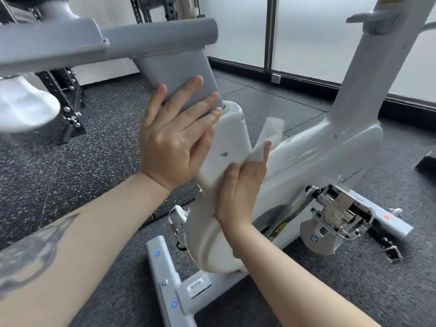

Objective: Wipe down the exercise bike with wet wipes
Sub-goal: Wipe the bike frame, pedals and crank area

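Observation:
A white exercise bike [313,149] fills the middle of the view, with a grey seat post [181,74] rising from its white rear column [226,138]. My left hand [174,135] lies flat with straight fingers against the left side of the post and column. My right hand [243,187] presses a white wet wipe [266,140] against the right side of the column; the wipe's upper end sticks up loose above my fingers. Its lower part is hidden under my palm.
The rear stabiliser foot [165,279] lies at the bottom centre on dark speckled rubber flooring. A metal caged pedal [339,215] with strap sits at the right. A black perforated rack [66,97] stands at the left. Frosted glass panels [311,31] line the back.

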{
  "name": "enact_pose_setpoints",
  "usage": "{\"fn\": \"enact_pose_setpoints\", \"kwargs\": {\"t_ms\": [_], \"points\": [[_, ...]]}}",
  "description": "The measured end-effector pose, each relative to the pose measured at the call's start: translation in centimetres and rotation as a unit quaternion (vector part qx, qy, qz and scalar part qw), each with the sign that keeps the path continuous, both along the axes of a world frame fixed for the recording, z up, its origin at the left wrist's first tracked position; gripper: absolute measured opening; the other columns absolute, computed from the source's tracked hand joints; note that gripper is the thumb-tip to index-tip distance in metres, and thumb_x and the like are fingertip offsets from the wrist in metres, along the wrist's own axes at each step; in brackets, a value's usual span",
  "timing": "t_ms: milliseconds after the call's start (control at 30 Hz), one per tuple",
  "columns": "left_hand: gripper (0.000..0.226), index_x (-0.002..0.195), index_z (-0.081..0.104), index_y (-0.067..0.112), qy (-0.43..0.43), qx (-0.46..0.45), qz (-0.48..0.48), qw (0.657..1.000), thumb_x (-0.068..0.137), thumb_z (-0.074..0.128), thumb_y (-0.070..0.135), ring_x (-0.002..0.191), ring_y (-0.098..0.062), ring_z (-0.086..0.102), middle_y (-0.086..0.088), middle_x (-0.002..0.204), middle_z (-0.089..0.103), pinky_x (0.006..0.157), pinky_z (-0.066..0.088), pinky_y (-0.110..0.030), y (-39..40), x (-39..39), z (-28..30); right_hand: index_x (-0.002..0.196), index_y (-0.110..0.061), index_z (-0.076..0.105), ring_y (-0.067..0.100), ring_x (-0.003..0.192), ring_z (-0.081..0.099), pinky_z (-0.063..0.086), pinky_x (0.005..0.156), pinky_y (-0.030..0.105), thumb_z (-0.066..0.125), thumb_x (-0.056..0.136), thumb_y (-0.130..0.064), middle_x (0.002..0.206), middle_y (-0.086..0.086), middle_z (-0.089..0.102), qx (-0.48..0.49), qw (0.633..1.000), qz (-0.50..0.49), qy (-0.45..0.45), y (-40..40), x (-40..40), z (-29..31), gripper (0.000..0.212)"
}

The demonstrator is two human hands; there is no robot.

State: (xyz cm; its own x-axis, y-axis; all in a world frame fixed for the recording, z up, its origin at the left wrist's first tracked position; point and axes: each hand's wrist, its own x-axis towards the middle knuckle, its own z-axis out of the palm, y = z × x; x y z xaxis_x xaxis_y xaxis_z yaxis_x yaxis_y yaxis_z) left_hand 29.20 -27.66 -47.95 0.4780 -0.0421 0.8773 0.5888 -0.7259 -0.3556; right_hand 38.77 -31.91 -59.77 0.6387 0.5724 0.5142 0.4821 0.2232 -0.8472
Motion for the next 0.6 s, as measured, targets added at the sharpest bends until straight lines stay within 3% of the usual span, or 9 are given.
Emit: {"fn": "enact_pose_setpoints", "kwargs": {"t_ms": [33, 133, 233, 367, 467, 600], "points": [[0.025, 0.111, 0.074, 0.016, -0.001, 0.000, 0.000, 1.000, 0.095, 0.054, 0.018, 0.130, -0.024, 0.050, 0.003, 0.125, 0.065, 0.118, 0.011, -0.035, 0.0, 0.0, -0.1, 0.151, -0.002, 0.009, 0.019, 0.149, -0.003, 0.005, 0.119, 0.049, 0.024, 0.099, -0.037, 0.158, 0.000, -0.003, 0.012, 1.000, 0.004, -0.009, 0.1, -0.7, 1.0, 0.064], [0.026, 0.110, 0.074, 0.015, -0.001, -0.002, -0.003, 1.000, 0.096, 0.053, 0.018, 0.130, -0.025, 0.051, 0.002, 0.124, 0.066, 0.118, 0.011, -0.035, 0.0, 0.0, -0.1, 0.151, 0.000, -0.002, 0.028, 0.149, -0.007, 0.000, 0.120, 0.044, 0.019, 0.101, -0.042, 0.160, 0.010, -0.010, -0.012, 0.988, 0.032, -0.153, -1.4, -2.7, -2.0, 0.068], [0.025, 0.111, 0.074, 0.015, 0.000, -0.007, -0.003, 1.000, 0.096, 0.054, 0.018, 0.131, -0.025, 0.050, 0.002, 0.124, 0.065, 0.118, 0.010, -0.035, 0.0, 0.0, -0.2, 0.153, -0.011, -0.007, 0.019, 0.149, -0.009, 0.000, 0.120, 0.040, 0.009, 0.101, -0.047, 0.161, 0.000, -0.016, -0.094, 0.981, 0.000, -0.172, -3.6, -2.7, -7.7, 0.065], [0.026, 0.111, 0.074, 0.015, -0.003, 0.001, -0.002, 1.000, 0.096, 0.052, 0.019, 0.131, -0.026, 0.050, 0.002, 0.124, 0.065, 0.118, 0.008, -0.034, 0.1, 0.0, -0.3, 0.151, -0.017, -0.005, 0.006, 0.146, -0.013, -0.012, 0.118, 0.031, 0.010, 0.099, -0.047, 0.159, -0.010, -0.011, -0.094, 0.990, -0.104, 0.020, -0.9, -1.8, -5.5, 0.062], [0.027, 0.111, 0.074, 0.015, -0.003, 0.007, -0.005, 1.000, 0.097, 0.051, 0.019, 0.131, -0.026, 0.050, 0.002, 0.124, 0.065, 0.118, 0.007, -0.034, 0.2, 0.0, -0.4, 0.153, -0.018, 0.001, 0.001, 0.143, -0.011, -0.008, 0.118, 0.036, 0.016, 0.098, -0.039, 0.160, -0.008, -0.005, -0.103, 0.959, -0.196, 0.175, 1.2, -0.4, -4.2, 0.061], [0.026, 0.110, 0.074, 0.014, -0.002, 0.012, -0.007, 1.000, 0.097, 0.052, 0.019, 0.131, -0.027, 0.050, 0.001, 0.125, 0.064, 0.118, 0.006, -0.034, 0.4, 0.0, -0.4, 0.152, -0.018, -0.010, 0.000, 0.143, -0.015, -0.006, 0.120, 0.029, 0.014, 0.091, -0.051, 0.160, -0.004, -0.016, -0.111, 0.950, -0.122, 0.265, -1.6, -5.8, -4.8, 0.074]]}}
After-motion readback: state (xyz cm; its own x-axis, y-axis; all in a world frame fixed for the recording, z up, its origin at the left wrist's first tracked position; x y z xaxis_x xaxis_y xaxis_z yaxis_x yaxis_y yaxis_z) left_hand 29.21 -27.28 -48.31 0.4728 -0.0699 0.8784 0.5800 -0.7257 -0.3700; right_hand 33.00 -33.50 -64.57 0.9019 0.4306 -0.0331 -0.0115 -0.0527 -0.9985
